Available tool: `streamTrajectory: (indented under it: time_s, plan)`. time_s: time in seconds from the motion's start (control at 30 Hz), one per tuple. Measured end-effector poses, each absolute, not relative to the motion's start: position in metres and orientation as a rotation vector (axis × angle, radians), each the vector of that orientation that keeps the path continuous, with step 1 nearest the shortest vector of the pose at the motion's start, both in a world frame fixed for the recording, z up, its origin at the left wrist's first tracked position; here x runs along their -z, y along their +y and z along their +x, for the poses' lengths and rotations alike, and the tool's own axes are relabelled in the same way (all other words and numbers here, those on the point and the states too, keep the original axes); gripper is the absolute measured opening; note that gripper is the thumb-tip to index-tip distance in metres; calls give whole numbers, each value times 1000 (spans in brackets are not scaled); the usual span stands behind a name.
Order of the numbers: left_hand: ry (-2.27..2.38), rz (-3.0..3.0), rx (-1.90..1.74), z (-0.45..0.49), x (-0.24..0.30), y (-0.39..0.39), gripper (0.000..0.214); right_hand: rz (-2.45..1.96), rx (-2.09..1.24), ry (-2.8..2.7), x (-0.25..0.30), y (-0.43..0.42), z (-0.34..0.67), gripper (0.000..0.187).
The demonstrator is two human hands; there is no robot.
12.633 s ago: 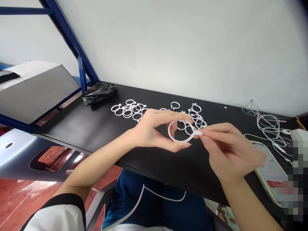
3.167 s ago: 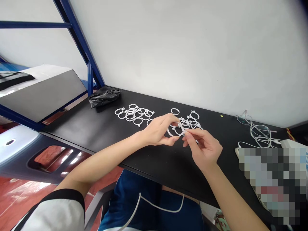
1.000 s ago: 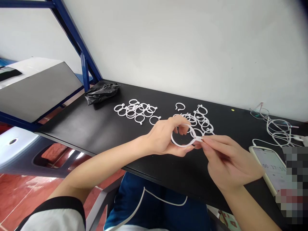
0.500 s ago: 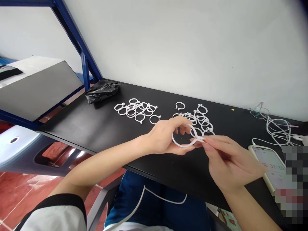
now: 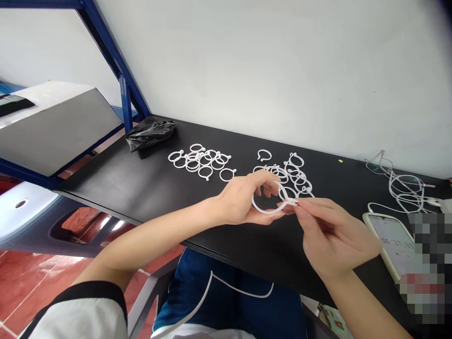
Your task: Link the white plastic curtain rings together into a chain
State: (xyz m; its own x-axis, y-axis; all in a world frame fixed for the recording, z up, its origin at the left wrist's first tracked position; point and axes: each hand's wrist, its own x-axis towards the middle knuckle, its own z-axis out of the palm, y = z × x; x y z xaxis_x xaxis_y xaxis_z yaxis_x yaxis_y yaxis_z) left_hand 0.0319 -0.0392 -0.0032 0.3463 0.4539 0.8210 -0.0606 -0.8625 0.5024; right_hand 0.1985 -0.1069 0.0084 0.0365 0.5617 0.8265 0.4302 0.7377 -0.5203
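A white plastic ring hangs in the air above the black table. My left hand grips its left side between thumb and fingers. My right hand pinches the ring's clasp end at the right. Just behind my hands lies a heap of several white rings. A second group of several white rings lies further left on the table.
A crumpled black plastic bag sits at the table's back left, by a blue metal frame. A phone lies at the right. Behind the phone are white cables and a pair of glasses. A white wall stands behind the table.
Both hands keep hold of the same ring; my right fingers have shifted slightly at the clasp. The view has barely drifted.
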Motion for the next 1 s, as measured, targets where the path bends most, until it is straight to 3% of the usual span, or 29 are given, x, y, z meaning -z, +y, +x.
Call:
streamTrajectory:
  time_s: [1.0]
  plan:
    - [403, 2189, -1669, 36, 5, -43, 32, -834, -184, -1565, -8, -106, 193, 28]
